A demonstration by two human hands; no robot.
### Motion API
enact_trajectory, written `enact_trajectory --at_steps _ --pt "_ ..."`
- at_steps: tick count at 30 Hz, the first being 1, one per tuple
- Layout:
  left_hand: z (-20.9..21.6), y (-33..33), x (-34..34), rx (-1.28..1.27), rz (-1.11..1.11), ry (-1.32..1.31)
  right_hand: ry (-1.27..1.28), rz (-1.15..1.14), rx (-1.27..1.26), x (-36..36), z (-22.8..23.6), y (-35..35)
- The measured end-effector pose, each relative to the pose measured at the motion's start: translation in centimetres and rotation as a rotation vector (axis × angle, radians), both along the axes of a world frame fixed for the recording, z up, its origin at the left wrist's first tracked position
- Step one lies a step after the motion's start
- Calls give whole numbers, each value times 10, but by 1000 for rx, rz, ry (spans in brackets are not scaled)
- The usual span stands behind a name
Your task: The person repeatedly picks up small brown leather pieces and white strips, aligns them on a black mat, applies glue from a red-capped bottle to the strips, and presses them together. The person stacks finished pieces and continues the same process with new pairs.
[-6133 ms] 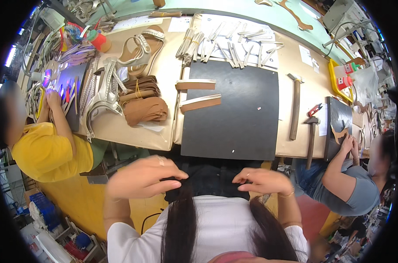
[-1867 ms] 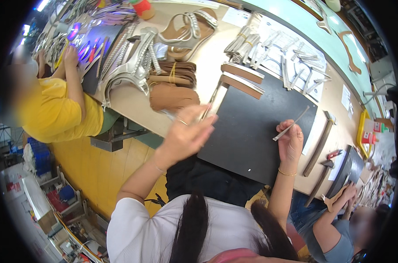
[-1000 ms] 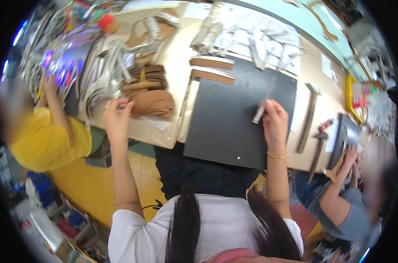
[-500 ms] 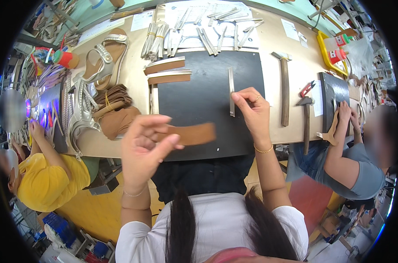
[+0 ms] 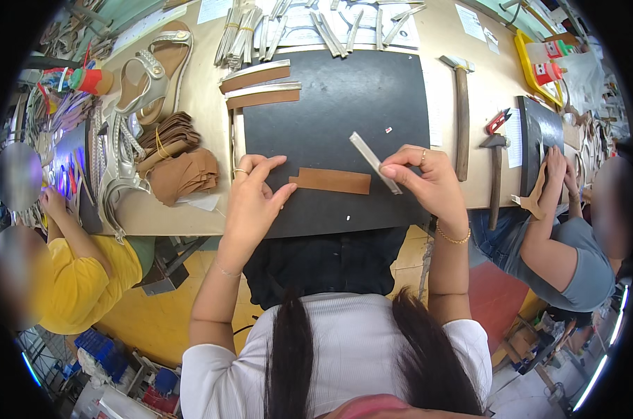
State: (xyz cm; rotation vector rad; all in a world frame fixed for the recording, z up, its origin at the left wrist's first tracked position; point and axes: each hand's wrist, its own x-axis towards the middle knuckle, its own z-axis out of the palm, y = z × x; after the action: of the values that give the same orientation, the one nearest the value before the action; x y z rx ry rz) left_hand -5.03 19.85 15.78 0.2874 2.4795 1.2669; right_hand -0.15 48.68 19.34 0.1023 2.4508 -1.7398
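A brown leather strip (image 5: 334, 181) lies flat on the black work board (image 5: 330, 119) in front of me. At its left end my left hand (image 5: 255, 202) is open, thumb and forefinger apart, the thumb tip close to the strip's corner. Between thumb and fingers of my right hand (image 5: 425, 178) is a narrow silver strip (image 5: 365, 150), held slanted just right of the leather. Two brown pieces with silver edging (image 5: 264, 95) rest at the board's upper left.
Bundled silver strips (image 5: 240, 35) lie beyond the board. To the left are sandals (image 5: 166, 70) and stacked brown leather pieces (image 5: 184, 174). Two hammers (image 5: 462, 119) (image 5: 495, 174) lie to the right, near a yellow tray (image 5: 522, 52). Co-workers sit on both sides.
The leather strip has gone from my left hand onto the board, and that hand has opened. My right hand has moved right and lower, tilting the silver strip.
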Motion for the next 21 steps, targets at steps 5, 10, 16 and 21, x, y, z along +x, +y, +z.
enact_trajectory --at_steps 5,10,16,21 --pt "10 4 11 210 60 -47 56 -41 -106 -6 0 -22" --pt "15 28 21 571 75 -37 81 -151 -209 -3 -4 -54" --pt "18 45 16 906 145 -230 217 -165 -155 5 -2 -75" --pt "18 41 11 945 149 -314 193 -143 -93 13 -6 -70"
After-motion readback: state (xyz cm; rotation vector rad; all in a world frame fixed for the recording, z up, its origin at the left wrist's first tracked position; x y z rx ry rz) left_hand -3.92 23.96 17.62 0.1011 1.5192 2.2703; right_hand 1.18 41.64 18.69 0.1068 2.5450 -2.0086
